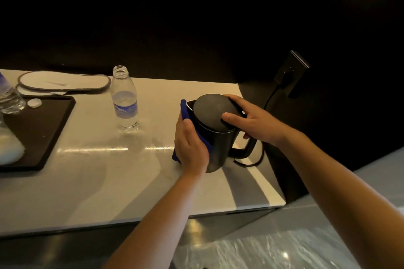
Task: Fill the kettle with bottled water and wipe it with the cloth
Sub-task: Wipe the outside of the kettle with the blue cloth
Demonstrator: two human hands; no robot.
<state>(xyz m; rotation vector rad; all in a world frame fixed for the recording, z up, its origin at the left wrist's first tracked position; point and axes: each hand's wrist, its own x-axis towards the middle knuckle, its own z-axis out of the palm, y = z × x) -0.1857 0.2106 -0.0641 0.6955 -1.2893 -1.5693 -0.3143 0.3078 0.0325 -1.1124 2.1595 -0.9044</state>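
Observation:
A black electric kettle [218, 137] with its lid down stands on the pale counter [109, 170], near the right end. My left hand [190, 148] presses a blue cloth [185, 109] flat against the kettle's left side. My right hand [251, 120] grips the kettle at the top of its handle, thumb resting on the lid. An uncapped clear water bottle [125, 100] with a blue label stands upright to the left of the kettle, apart from it, holding a little water.
A black tray [48, 124] at the left carries a white bottle cap [34, 102], another bottle [9, 96] and something white. White slippers [63, 82] lie behind it. A cord runs from the kettle to a wall socket [288, 72]. The counter's front edge is near.

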